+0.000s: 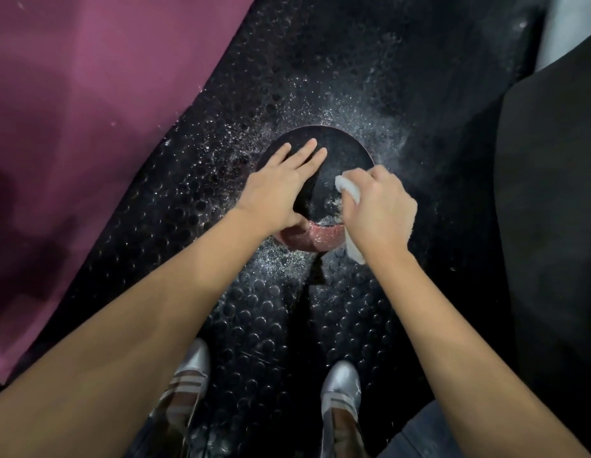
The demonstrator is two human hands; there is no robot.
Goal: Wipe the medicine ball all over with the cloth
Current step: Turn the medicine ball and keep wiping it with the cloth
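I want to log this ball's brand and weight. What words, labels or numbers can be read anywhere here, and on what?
None can be read.
Ball: the black and pink surface shows only white specks, no print.
Cloth, gripped by the right hand: plain white.
Left hand lies flat on the ball and may hide a label.
Shoes: stripes only, no wording.

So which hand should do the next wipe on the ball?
The right hand. It already grips the cloth against the medicine ball, while the left hand lies flat on top, steadying it.
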